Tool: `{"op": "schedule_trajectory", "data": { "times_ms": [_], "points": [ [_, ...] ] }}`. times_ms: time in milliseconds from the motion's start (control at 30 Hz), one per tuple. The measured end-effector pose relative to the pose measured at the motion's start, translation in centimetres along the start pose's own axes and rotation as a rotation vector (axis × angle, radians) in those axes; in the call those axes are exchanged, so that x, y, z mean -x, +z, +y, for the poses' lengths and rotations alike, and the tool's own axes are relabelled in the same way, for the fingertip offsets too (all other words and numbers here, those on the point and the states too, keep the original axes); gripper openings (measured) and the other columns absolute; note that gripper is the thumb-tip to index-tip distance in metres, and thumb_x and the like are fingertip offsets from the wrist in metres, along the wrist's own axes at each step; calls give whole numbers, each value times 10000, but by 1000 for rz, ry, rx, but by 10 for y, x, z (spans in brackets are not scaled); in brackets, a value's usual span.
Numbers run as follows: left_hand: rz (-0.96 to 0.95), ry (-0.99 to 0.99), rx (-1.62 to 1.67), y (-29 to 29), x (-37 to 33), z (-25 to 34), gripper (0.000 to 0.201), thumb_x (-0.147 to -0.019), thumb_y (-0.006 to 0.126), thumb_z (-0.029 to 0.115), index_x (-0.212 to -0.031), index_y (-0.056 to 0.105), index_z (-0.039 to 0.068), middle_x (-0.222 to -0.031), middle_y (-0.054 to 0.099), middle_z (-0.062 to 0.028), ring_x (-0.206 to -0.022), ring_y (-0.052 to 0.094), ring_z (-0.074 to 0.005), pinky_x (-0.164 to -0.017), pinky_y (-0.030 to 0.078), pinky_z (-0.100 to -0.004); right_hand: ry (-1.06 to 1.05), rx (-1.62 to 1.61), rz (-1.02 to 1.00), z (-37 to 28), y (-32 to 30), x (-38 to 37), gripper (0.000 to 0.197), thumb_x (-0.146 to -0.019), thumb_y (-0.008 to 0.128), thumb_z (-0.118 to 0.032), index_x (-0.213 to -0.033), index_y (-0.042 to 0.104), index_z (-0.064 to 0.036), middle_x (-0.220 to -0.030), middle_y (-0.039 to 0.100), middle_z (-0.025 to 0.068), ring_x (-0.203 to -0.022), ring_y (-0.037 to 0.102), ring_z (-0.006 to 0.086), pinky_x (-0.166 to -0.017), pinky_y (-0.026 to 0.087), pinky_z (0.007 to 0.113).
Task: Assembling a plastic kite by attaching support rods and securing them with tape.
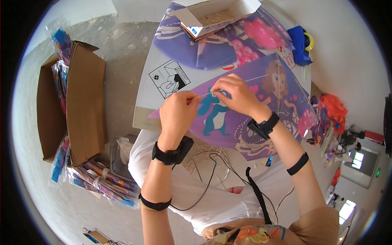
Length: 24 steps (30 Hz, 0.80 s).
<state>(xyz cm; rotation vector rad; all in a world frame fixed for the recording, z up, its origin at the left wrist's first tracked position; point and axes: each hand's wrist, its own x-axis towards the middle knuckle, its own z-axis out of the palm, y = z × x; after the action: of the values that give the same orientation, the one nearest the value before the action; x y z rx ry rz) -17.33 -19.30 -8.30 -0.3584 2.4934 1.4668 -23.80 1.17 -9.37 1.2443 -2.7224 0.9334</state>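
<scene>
My left hand (178,116) and my right hand (237,94) are both pinched closed on one thin white strand (207,94), a string or slim rod; I cannot tell which. It runs between my fingertips, and past my right hand a pale line continues up and right. Under both hands lies a purple, kite-shaped printed sheet (241,141) with a blue rabbit-like figure and a cartoon girl. Its left tip points toward my left wrist. The sheet rests on a white printed board (143,98) and overhangs its near edge above my lap.
An open white box (204,30) of pale, thin pieces stands at the back on another purple sheet (183,51). A blue tape dispenser (300,47) sits back right. On the floor at left are a cardboard carton (85,102) and bundled plastic-wrapped rolls (102,183). A black cable (204,192) crosses my lap.
</scene>
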Motion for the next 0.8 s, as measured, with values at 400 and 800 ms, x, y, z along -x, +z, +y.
{"op": "schedule_trajectory", "data": {
  "times_ms": [400, 800],
  "points": [
    [307, 463, -247, 5, 9, -18, 150, -744, 723, 147, -864, 673, 71, -832, 626, -71, -874, 596, -297, -790, 449, -398, 348, -161, -174, 31, -24, 4, 81, -882, 626, -97, -925, 656, -35, -895, 669, 76, -789, 598, 227, -775, 467, 339],
    [50, 510, -567, 59, 27, -11, 101, -761, 692, 147, -755, 611, 87, -730, 567, -41, -823, 606, -232, -1079, 311, -572, 407, -401, -259, 27, 17, -16, 62, -879, 603, 23, -934, 586, -1, -882, 608, 34, -827, 594, 121, -756, 485, 277]
  ]
}}
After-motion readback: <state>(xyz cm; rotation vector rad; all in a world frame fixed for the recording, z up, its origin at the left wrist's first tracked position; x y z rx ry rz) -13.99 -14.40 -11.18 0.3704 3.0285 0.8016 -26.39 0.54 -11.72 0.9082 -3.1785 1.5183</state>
